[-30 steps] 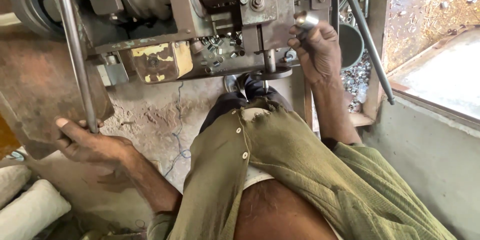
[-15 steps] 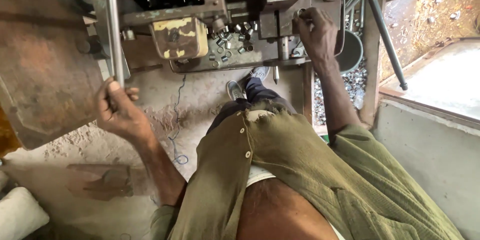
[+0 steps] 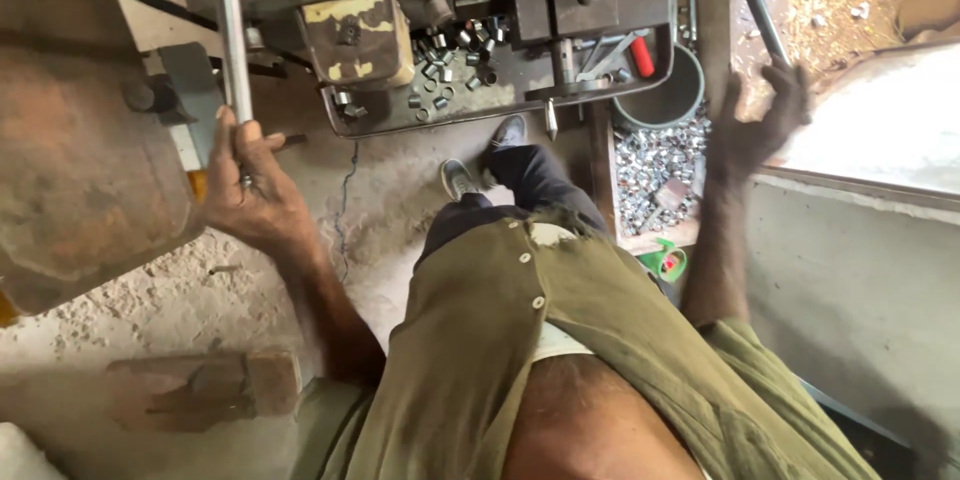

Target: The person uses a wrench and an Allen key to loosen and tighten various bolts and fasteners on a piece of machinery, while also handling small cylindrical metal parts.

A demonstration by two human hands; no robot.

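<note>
My left hand (image 3: 245, 190) is closed around the lower end of a long grey metal lever (image 3: 230, 30) that rises past the left side of a dark machine (image 3: 480, 30). Off to the right, my right hand (image 3: 755, 130) hangs in the air with fingers spread, holding nothing, close to a slanted thin metal rod (image 3: 755, 0). Several small metal sleeves (image 3: 450, 50) lie on the machine's tray beside a yellowish worn block (image 3: 358, 35). My feet (image 3: 480, 165) stand on the floor under the tray.
A rusty metal cover (image 3: 80, 140) fills the left. A round metal pot (image 3: 670, 95) and a heap of small metal pieces (image 3: 655, 165) sit right of the machine. A green object (image 3: 665, 262) lies by my right arm. A brick (image 3: 200, 390) rests on the dusty floor.
My right hand has come off the machine head and swung out to the right, fingers spread. My left hand rose from the floor area and gripped the lever.
</note>
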